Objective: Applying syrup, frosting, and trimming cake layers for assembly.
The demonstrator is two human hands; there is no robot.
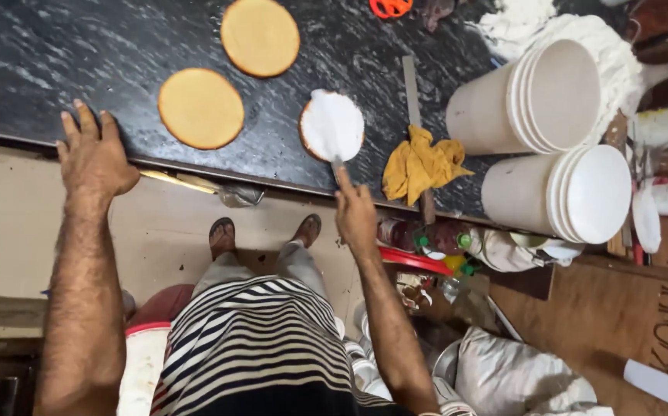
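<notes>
Three round flat cake layers lie on the dark stone counter (pixel 56 62). Two are bare golden brown, one at the top (pixel 260 35) and one lower left (pixel 200 107). The third cake (pixel 332 125) is covered with white cream. My right hand (pixel 355 216) grips a palette knife (pixel 338 165) whose blade rests on the cream-covered cake. My left hand (pixel 93 154) lies flat on the counter's front edge, fingers spread, holding nothing.
A yellow cloth (pixel 420 163) lies right of the creamed cake, beside a long flat blade (pixel 412 88). Two stacks of white buckets (pixel 530 100) (pixel 561 192) lie on their sides at the right. Orange scissors (pixel 390 8) sit at the top. Bottles and bags crowd the floor.
</notes>
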